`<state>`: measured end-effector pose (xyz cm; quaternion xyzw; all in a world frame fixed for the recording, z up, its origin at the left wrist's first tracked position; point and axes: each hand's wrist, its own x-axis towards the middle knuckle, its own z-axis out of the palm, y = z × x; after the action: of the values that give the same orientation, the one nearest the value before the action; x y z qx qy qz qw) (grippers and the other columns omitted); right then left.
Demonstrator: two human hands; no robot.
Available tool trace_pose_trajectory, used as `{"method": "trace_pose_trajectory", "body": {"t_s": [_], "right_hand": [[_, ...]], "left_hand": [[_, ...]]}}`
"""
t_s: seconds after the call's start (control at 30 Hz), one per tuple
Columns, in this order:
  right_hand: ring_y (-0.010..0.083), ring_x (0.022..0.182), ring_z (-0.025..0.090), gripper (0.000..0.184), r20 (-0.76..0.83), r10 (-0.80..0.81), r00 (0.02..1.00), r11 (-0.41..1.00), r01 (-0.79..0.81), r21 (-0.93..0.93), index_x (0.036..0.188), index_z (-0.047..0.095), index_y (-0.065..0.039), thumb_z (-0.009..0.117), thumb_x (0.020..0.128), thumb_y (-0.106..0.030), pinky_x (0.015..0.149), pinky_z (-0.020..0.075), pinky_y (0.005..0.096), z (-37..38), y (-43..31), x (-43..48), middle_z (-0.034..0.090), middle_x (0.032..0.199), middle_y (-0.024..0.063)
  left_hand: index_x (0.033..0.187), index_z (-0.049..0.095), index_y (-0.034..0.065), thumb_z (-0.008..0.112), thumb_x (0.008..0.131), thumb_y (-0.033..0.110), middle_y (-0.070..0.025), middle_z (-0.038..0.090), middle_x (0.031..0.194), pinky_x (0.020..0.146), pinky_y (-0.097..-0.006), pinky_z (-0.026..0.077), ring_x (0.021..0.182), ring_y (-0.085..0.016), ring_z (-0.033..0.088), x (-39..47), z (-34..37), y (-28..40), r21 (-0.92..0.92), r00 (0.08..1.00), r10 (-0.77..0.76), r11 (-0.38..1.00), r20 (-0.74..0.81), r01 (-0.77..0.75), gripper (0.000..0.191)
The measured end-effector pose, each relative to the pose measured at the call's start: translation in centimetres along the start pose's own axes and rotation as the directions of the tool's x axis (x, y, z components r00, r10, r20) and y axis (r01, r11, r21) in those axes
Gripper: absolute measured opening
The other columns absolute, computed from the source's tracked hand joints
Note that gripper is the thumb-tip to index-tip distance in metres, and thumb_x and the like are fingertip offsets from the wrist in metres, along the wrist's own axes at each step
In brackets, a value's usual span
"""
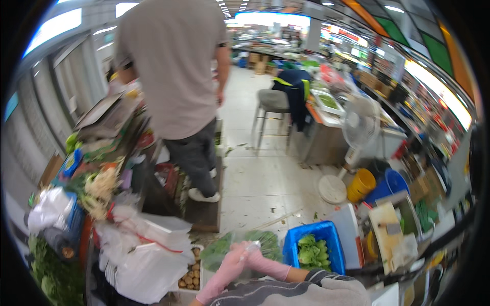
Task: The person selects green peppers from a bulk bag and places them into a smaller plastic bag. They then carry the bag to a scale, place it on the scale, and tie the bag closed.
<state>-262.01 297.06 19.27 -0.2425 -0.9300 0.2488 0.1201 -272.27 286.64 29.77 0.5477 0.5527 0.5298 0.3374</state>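
Observation:
Both my hands wear pink gloves or sleeves and meet at the lower middle. My left hand (236, 257) and my right hand (250, 255) are closed on the gathered top of a clear plastic bag (234, 238). Green leafy vegetables (271, 244) show in and around the bag, beneath and beside my hands; which leaves lie inside is hard to tell. Just right of my hands is a blue-lined crate (332, 237) holding leafy green heads (314, 252). Small round brown produce (190, 279) fills a white box to the left.
A stack of white plastic bags (145, 264) hangs at the left counter. A person (176, 76) stands ahead, facing away. To the right are a standing fan (360, 122), a yellow bucket (361, 185), and a cutting board with a cleaver (386, 225). A stool (273, 101) stands beyond.

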Motion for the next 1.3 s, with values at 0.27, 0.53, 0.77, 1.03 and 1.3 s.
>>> {"method": "trace_pose_trajectory", "body": {"t_s": [0.27, 0.53, 0.77, 1.03, 1.3], "right_hand": [[0.0219, 0.082, 0.066, 0.025, 0.528, -0.262, 0.808, 0.858, -0.056, 0.511, 0.104, 0.067, -0.012, 0.070, 0.084, -0.027, 0.071, 0.0525, 0.0342, -7.7, -2.9, 15.3, 0.071, 0.093, 0.0070], [0.0140, 0.091, 0.063, 0.019, 0.363, -0.452, 0.815, 0.794, 0.181, 0.581, 0.100, 0.070, -0.005, 0.066, 0.081, -0.009, 0.084, 0.0511, 0.0300, -23.9, -18.5, 31.8, 0.068, 0.097, 0.0053], [0.0142, 0.087, 0.064, 0.030, -0.016, -0.711, 0.703, 0.346, 0.370, 0.862, 0.111, 0.067, 0.001, 0.058, 0.096, -0.023, 0.080, 0.0506, 0.0305, -33.7, -35.3, 58.0, 0.069, 0.097, 0.0049], [0.0253, 0.085, 0.066, 0.029, -0.731, -0.246, 0.637, 0.530, 0.720, 0.449, 0.103, 0.072, 0.000, 0.068, 0.085, -0.023, 0.077, 0.0503, 0.0332, -32.7, -50.0, 81.9, 0.072, 0.095, 0.0131], [0.0371, 0.095, 0.068, 0.041, -0.857, -0.195, 0.478, 0.294, 0.862, 0.414, 0.101, 0.071, 0.002, 0.072, 0.080, -0.033, 0.083, 0.0511, 0.0436, -18.3, -49.9, 98.6, 0.071, 0.095, 0.0232]], "left_hand": [[0.106, 0.061, 0.0031, 0.045, 0.102, 0.024, -0.0088, 0.062, 0.086, 0.080, -0.0350, 0.048, 0.083, -0.022, 0.058, 3.9, -11.7, 2.6, -0.031, 0.995, 0.050, 0.998, -0.087, -0.053, 0.026], [0.144, 0.033, 0.0000, 0.064, 0.084, 0.007, -0.0213, 0.041, 0.144, 0.109, -0.0438, 0.033, 0.124, -0.032, 0.050, -1.0, -20.1, 8.7, 0.192, 0.756, 0.247, 0.968, -0.606, -0.162, 0.068], [0.140, 0.041, 0.0021, 0.060, 0.085, 0.006, -0.0211, 0.053, 0.135, 0.095, -0.0414, 0.047, 0.103, -0.029, 0.064, -2.0, -19.1, 8.8, 0.389, 0.491, 0.366, 0.919, -0.791, -0.059, 0.058], [0.146, 0.037, 0.0026, 0.056, 0.082, 0.007, -0.0155, 0.056, 0.134, 0.109, -0.0426, 0.035, 0.105, -0.023, 0.061, 3.2, -18.3, 8.0, 0.185, 0.214, 0.129, 0.945, -0.968, 0.269, 0.067], [0.146, 0.039, 0.0021, 0.058, 0.096, 0.017, -0.0114, 0.059, 0.128, 0.099, -0.0352, 0.042, 0.106, -0.020, 0.058, 5.3, -17.4, 8.3, -0.024, -0.151, 0.005, 0.981, -0.988, 0.190, 0.055]]}}
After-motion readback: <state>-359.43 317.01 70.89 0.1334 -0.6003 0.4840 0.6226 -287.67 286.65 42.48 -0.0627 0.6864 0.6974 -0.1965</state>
